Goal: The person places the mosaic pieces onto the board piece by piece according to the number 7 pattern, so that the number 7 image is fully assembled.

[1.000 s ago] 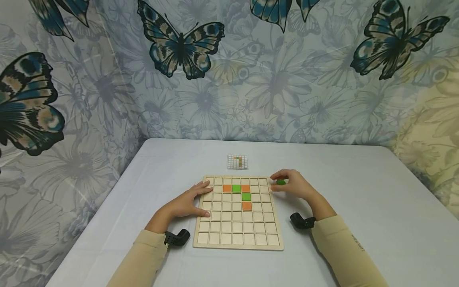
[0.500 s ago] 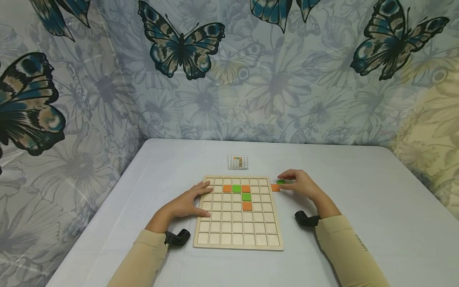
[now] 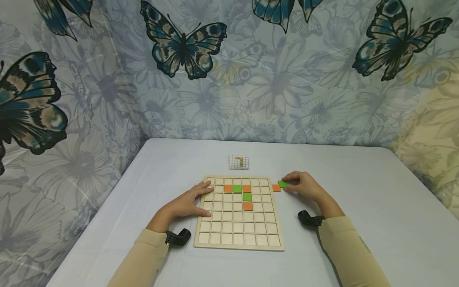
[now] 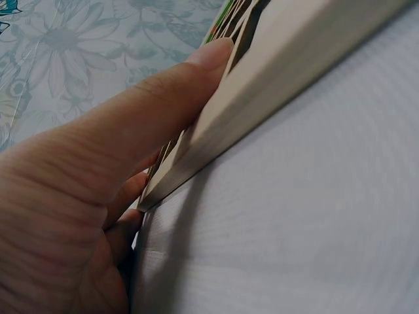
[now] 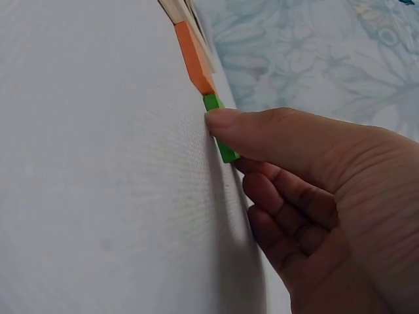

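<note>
My left hand (image 3: pixel 186 203) rests on the left edge of a wooden grid board (image 3: pixel 236 228), fingers spread, its thumb (image 4: pixel 213 55) lying over the rim in the left wrist view. Off the board's upper right side, my right hand (image 3: pixel 305 187) pinches a green square tile (image 5: pixel 222 140) between thumb and fingers, low at the tabletop. Right beside that tile lies a loose orange tile (image 3: pixel 276 188), near the board's edge. Set in the grid are orange tiles (image 3: pixel 228 188) and green tiles (image 3: pixel 237 188), forming a short row with a column running down from its right end.
Behind the board lies a small card (image 3: pixel 238 162) printed with a grid and coloured squares. A white cloth covers the table (image 3: pixel 172 159). Butterfly-patterned fabric (image 3: pixel 276 87) hangs behind it and along the left. Each wrist wears a black camera strap (image 3: pixel 310 219).
My right hand has shifted right, away from the board's edge, uncovering the orange tile there. The green tile now shows more fully at the fingertips. My left hand has stayed in place.
</note>
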{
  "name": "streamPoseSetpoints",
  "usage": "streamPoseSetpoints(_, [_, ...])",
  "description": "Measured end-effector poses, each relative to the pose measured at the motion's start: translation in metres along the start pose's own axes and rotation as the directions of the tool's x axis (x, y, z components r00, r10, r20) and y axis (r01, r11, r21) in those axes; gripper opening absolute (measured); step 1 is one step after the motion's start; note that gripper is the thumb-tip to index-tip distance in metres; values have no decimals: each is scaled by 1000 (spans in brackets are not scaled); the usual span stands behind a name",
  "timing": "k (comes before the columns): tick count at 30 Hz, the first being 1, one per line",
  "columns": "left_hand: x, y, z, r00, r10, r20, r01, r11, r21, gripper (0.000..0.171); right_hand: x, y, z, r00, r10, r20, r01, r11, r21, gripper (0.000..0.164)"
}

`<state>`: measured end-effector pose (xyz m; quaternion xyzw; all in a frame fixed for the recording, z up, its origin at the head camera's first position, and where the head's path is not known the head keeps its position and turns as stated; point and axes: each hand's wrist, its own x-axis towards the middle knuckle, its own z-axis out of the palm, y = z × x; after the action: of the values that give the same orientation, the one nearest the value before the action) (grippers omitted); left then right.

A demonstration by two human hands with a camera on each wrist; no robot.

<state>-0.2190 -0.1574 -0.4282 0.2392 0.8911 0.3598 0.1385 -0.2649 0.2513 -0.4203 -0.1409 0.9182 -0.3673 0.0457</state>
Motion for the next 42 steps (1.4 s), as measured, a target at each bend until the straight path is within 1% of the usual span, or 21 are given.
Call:
streamPoseSetpoints(9, [0, 0, 0, 1000, 1, 3, -1, 1000, -1, 86, -2, -2, -2, 1000, -14, -6, 13, 1000, -21, 29])
streamPoseSetpoints(21, [0, 0, 0, 1000, 3, 7, -3, 1000, -13, 86, -3, -3, -1, 1000, -4, -23, 3, 999, -48, 29])
streamPoseSetpoints(31, [0, 0, -1, 1000, -1, 8, 1, 1000, 3, 86, -4, -3, 0, 999, 3, -43, -6, 998, -69, 24])
streamPoseSetpoints(34, [0, 0, -1, 1000, -2, 3, 2, 1000, 3, 86, -4, -3, 0, 999, 7, -39, -10, 998, -65, 25])
streamPoseSetpoints(42, [1, -1, 0, 1000, -6, 4, 6, 1000, 20, 86, -5, -7, -3, 998, 51, -28, -52, 997, -51, 31])
